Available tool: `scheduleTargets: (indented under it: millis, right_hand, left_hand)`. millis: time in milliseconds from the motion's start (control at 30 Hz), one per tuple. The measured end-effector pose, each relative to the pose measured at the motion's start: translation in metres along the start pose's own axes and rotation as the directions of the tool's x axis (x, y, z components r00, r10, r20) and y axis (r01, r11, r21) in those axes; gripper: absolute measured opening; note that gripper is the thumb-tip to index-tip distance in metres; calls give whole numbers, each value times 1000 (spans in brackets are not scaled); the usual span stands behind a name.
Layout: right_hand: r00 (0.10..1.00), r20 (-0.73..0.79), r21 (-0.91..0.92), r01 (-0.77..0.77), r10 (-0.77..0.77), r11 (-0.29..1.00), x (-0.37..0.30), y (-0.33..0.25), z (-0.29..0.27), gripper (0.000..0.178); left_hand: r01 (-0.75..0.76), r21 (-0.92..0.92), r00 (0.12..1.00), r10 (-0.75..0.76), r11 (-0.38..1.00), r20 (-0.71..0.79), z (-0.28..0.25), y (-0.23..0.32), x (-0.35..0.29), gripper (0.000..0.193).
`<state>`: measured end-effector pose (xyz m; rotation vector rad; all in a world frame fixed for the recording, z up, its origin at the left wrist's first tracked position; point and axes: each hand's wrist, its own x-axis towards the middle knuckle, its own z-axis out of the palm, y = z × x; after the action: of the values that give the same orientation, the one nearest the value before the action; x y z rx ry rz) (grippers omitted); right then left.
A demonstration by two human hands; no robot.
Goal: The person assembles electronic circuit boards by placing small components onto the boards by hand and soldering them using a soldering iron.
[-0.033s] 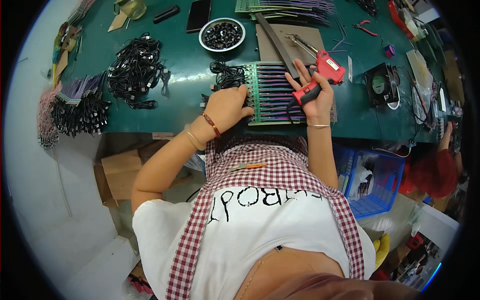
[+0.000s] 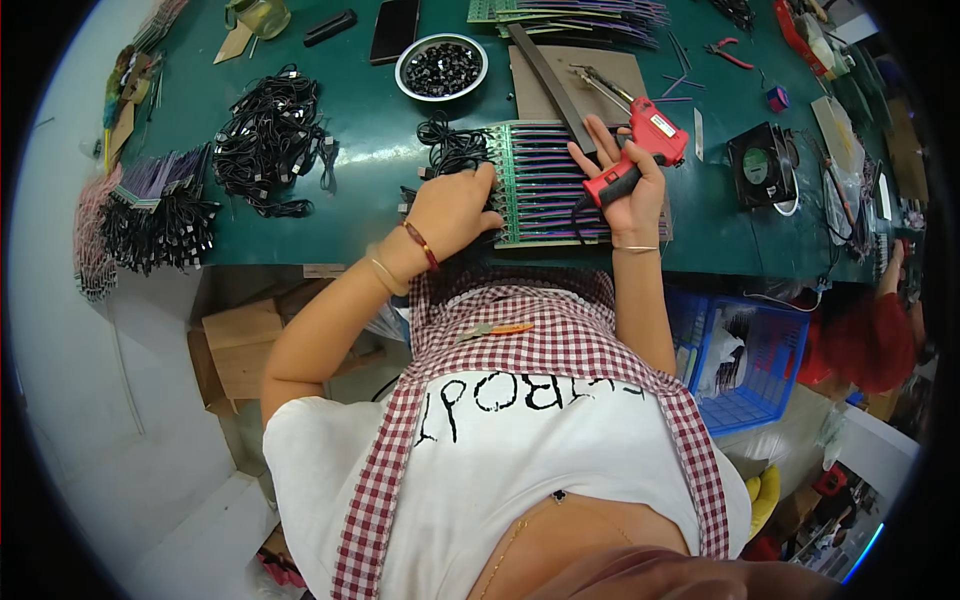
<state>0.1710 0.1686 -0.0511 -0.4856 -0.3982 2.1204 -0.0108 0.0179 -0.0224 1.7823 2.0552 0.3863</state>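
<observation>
My right hand (image 2: 636, 205) holds a red soldering gun (image 2: 658, 132) by its dark handle, palm up, with some fingers extended. The gun's metal tip points to the far left. Below lies a row of green circuit boards (image 2: 508, 190) with many purple and black wires (image 2: 550, 185) running right. My left hand (image 2: 448, 215) rests at the boards' left edge, fingers curled, thumb and index apart at the tips. What those fingers grip is hidden. Black cables (image 2: 458, 148) bunch just beyond the left hand. A dark flat bar (image 2: 552, 85) lies slantwise across the wires and a cardboard sheet (image 2: 625, 68).
A metal bowl of small black parts (image 2: 441, 68) stands beyond the boards. Left are a black cable pile (image 2: 268, 145) and more wired bundles (image 2: 158, 220). At right sit a small black fan (image 2: 762, 165) and red pliers (image 2: 730, 55). A blue crate (image 2: 745, 400) is below the table edge.
</observation>
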Motion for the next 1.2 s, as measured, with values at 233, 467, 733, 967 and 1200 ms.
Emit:
scheduleTargets:
  millis: [233,467,733,967,1200]
  right_hand:
    - [1000,16,-5,12,-12,1000,0,2,-6,20]
    - [1000,5,0,10,-10,1000,1,4,-4,18]
    - [999,34,48,-10,8,999,7,4,-8,17]
    - [1000,14,5,17,-17,1000,5,6,-4,17]
    - [999,31,17,14,-15,1000,6,7,-6,19]
  left_hand:
    - [15,-141,998,-6,990,62,10,-10,12,41]
    - [-48,-182,987,74,982,139,13,-22,35,40]
    - [-31,-199,990,58,979,129,-17,-16,24,28]
    - [-127,330,988,148,935,-41,-3,18,8,30]
    - [-46,478,996,77,877,-46,14,35,-24,74]
